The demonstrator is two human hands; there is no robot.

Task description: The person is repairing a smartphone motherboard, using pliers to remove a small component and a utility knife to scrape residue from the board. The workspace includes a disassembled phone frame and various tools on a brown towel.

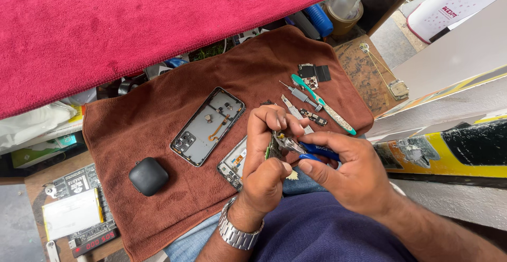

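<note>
Brown towel [158, 130] covers the table. Left hand [264, 156] pinches a small green circuit board [270, 147] above the towel's near edge; right hand [351, 169], fingers closed, works blue-handled pliers [298, 147] on it. Best keep the board steady, squeeze lightly.

Brown towel [158, 130], blue-handled pliers [306, 150], seemingly black case [148, 176].

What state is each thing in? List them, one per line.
Phone back cover: off, lying inside-up on the brown towel.
Second phone body: open, insides showing.
Small board: pinched in left hand.
Blue-handled pliers: held in right hand.
Black case: shut.
</note>
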